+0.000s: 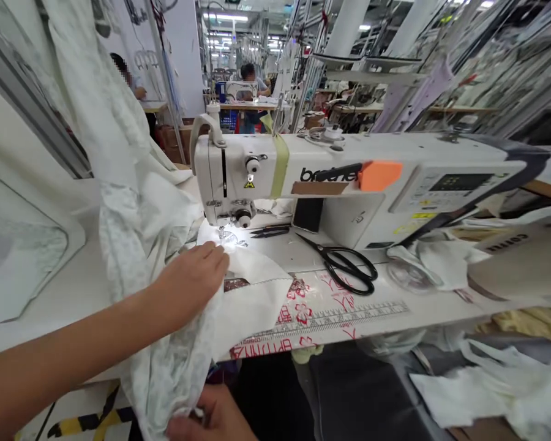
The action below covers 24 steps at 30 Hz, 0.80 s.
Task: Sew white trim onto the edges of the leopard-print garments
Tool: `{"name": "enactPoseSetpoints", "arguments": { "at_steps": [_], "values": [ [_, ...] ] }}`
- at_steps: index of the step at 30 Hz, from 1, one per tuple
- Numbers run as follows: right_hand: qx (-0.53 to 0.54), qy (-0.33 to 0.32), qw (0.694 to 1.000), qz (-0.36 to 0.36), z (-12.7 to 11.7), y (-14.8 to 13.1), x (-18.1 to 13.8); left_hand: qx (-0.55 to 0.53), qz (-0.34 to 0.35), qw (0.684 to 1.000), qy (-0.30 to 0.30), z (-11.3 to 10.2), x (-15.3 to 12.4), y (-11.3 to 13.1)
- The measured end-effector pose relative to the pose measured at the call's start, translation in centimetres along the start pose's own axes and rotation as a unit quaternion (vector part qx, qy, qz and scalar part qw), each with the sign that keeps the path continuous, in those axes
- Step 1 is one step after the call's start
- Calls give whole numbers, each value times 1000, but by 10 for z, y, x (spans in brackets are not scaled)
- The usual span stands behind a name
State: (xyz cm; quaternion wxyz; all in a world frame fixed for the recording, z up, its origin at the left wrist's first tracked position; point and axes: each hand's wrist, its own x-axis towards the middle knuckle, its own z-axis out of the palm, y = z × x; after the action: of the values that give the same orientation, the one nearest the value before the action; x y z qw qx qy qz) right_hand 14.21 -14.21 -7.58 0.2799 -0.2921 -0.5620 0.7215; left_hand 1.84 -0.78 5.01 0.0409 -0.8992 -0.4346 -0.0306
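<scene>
A white sewing machine [266, 165] stands in front of me, its lamp lighting the needle area [221, 234]. White, faintly patterned fabric [128, 202] hangs from the upper left, runs beside the needle and drops over the table's front edge. My left hand [195, 278] is close in front of the needle, fingers curled together on the cloth. Below the table edge, my right hand [215, 416] pinches the lower part of that fabric between thumb and fingers. A plain white cloth piece [257, 300] lies flat to the right of my left hand.
Black scissors [344, 263] lie right of the needle, with small dark snips [270, 231] behind. A printed ruler strip [330, 318] follows the table's front. Cloth scraps [441, 257] and a clear round dish [408, 275] are farther right. Another person [252, 82] sits in the background.
</scene>
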Motion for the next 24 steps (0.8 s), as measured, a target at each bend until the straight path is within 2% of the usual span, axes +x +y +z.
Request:
{"name": "enactPoseSetpoints", "arguments": {
  "at_steps": [2, 3, 4, 5, 6, 7, 8, 11, 12, 14, 15, 16, 18, 19, 20, 22, 24],
  "values": [
    [-125, 7, 991, -46, -22, -17, -16, 29, -6, 999, -24, 15, 10, 15],
    [-209, 42, 972, -98, -36, -32, -24, 36, -15, 999, -31, 20, 15, 17],
    [-316, 147, 926, -144, -51, -48, -30, 36, -25, 998, -34, 24, 19, 16],
    [-402, 244, 863, -185, -66, -63, -34, 30, -38, 998, -31, 26, 23, 13],
    [-480, 283, 806, -201, -79, -76, -35, 25, -50, 998, -29, 28, 25, 10],
    [-540, 282, 769, -194, -90, -86, -33, 20, -62, 998, -26, 29, 27, 6],
    [-583, 242, 752, -189, -97, -91, -30, 13, -73, 997, -24, 31, 28, 4],
    [-645, 138, 737, -149, -106, -91, -16, -18, -99, 995, -22, 36, 29, -1],
    [-654, 129, 731, -145, -107, -91, -14, -33, -102, 994, -23, 37, 29, -2],
    [-655, 159, 718, -175, -106, -97, -13, -63, -98, 993, -17, 34, 30, -9],
    [-639, 194, 716, -204, -105, -103, -15, -76, -88, 993, -9, 29, 30, -15],
    [-602, 222, 732, -228, -102, -110, -18, -84, -74, 994, 2, 22, 29, -22],
    [-500, 225, 801, -240, -91, -120, -24, -86, -37, 995, 25, 7, 20, -37],
    [-441, 186, 849, -223, -82, -121, -27, -80, -13, 996, 32, 1, 13, -44],
    [-408, 140, 877, -210, -72, -117, -28, -71, 13, 997, 34, -4, 4, -50],
    [-379, 77, 902, -192, -53, -99, -25, -50, 66, 996, 29, -6, -18, -59],
    [-356, 37, 918, -170, -40, -72, -15, -29, 112, 993, 20, 3, -39, -63]
  ]
}}
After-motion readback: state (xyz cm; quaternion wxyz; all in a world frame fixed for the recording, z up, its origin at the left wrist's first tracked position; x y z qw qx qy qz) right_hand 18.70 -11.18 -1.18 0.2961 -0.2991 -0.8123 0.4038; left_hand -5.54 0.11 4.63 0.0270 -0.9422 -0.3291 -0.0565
